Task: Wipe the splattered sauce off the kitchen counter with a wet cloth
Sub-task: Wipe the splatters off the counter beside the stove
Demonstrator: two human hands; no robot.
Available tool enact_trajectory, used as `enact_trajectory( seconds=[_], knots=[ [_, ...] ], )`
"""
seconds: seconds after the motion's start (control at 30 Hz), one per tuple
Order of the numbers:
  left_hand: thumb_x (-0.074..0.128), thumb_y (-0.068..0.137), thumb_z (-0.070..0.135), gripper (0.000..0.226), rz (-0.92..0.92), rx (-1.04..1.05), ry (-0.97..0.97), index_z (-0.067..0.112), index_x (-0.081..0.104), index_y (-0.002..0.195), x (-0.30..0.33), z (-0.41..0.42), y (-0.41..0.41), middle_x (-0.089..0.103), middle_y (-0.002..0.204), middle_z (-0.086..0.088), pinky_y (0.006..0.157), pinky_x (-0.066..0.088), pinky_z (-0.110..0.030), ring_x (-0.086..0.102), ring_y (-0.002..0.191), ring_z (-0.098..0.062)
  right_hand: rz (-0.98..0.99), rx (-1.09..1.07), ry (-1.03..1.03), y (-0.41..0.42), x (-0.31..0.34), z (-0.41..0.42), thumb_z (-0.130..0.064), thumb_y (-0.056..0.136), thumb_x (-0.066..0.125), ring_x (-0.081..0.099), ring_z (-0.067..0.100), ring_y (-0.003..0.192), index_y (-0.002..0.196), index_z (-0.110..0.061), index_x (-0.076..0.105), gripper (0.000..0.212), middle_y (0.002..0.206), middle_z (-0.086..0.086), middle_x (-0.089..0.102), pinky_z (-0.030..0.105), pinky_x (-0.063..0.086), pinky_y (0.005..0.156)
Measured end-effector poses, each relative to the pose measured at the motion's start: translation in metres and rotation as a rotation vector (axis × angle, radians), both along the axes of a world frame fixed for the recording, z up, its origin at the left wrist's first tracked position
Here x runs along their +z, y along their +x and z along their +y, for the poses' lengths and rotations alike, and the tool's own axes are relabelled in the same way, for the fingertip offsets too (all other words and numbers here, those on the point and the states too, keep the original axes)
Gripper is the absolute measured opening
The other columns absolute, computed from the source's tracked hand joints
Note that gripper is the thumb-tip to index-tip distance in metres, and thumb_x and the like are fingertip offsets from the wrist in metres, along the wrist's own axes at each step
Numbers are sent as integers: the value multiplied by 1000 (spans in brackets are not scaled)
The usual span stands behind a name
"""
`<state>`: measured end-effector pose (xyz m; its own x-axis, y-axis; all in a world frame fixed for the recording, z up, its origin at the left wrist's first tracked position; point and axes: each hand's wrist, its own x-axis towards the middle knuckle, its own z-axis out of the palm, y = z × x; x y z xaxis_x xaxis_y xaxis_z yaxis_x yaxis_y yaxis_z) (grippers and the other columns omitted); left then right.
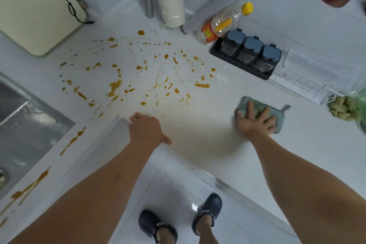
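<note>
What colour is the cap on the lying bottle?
Yellow: the bottle's cap shows clearly in the head view, beyond the sauce splatter.

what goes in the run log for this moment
right hand flat on cloth | left hand on counter edge | sauce unwiped

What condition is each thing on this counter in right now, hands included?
Counter: splattered with sauce, not yet wiped.
Sauce: orange blobs and streaks, running down toward the sink edge.
Cloth: crumpled, flat on the counter, right of the splatter.
Right hand: fingers spread, pressing on the cloth.
Left hand: resting at the counter edge, holding nothing.
Bottle: lying on its side, yellow cap on.
Jars: three, lids closed, in a black tray.
</note>
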<state>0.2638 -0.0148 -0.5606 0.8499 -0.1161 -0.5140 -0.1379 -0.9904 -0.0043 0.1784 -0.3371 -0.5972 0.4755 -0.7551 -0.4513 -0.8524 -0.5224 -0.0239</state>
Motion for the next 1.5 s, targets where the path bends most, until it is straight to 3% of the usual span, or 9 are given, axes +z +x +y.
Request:
enact_trajectory(
  seconds=[0.33, 0.47, 0.6, 0.73, 0.9, 1.0, 1.17, 1.3, 1.5],
  knots=[
    [77, 56, 87, 127, -1, 5, -44, -2, 49, 143, 11, 5, -5, 38, 152, -32, 105, 49, -46, 41, 137, -43, -104, 797, 76, -3, -4, 179, -71, 96, 14, -18, 43, 151, 157, -48, -8, 69, 167, 9, -21, 62, -7, 120],
    [67, 62, 92, 148, 1, -19, -13, -11, 20, 158, 7, 11, -7, 21, 165, -32, 118, 38, -49, 26, 151, -46, -39, 472, 32, 0, 0, 98, -74, 93, 17, -12, 42, 153, 155, -53, -5, 69, 169, 8, -13, 60, -4, 121],
    [69, 63, 91, 133, -28, -66, -15, -8, 42, 147, 8, 9, -2, 47, 144, -26, 105, 49, -44, 45, 132, -40, 22, 168, 35, 42, 5, 99, -74, 89, 14, -18, 46, 150, 155, -53, -7, 72, 167, 11, -19, 66, -9, 117],
    [71, 62, 90, 131, 5, -106, -7, -4, 43, 149, 10, 17, -2, 43, 152, -26, 105, 47, -44, 44, 139, -39, -38, 287, 103, 84, -1, 173, -71, 91, 14, -23, 47, 148, 155, -49, -10, 72, 165, 13, -24, 68, -14, 113],
    [78, 68, 77, 68, -39, -127, -162, 13, 72, 90, 17, 53, 21, 69, 85, -3, 66, 52, -30, 66, 75, -18, -85, 537, 142, 67, 5, 243, -68, 93, 21, -24, 44, 149, 156, -48, -10, 72, 165, 11, -25, 65, -15, 115],
    [78, 72, 75, 74, -75, -142, -58, 11, 69, 106, 22, 61, 27, 66, 115, -11, 82, 54, -36, 66, 101, -27, -68, 644, 120, 42, 5, 228, -70, 94, 24, -19, 41, 151, 156, -50, -6, 71, 167, 7, -19, 62, -7, 119],
    [62, 77, 85, 100, -22, -127, -78, 1, 60, 132, 8, 58, 23, 49, 150, -25, 116, 41, -47, 41, 144, -39, 8, 326, 63, 49, 14, 124, -73, 92, 28, -8, 42, 153, 155, -52, -2, 73, 169, 6, -10, 63, 4, 120],
    [59, 83, 82, 100, -42, -155, -54, 0, 56, 139, 4, 60, 21, 37, 159, -29, 121, 34, -49, 30, 151, -42, 2, 188, 14, 82, 14, 127, -66, 95, 30, -5, 49, 151, 157, -46, -1, 72, 168, 11, -11, 67, 9, 118],
    [50, 78, 92, 103, -83, -169, -31, 2, 62, 127, 5, 58, 18, 51, 144, -26, 111, 43, -44, 42, 139, -40, -47, 623, -1, 64, 19, 241, -63, 91, 34, 5, 50, 149, 159, -34, 10, 77, 167, 16, 2, 65, 19, 116]
  ],
)
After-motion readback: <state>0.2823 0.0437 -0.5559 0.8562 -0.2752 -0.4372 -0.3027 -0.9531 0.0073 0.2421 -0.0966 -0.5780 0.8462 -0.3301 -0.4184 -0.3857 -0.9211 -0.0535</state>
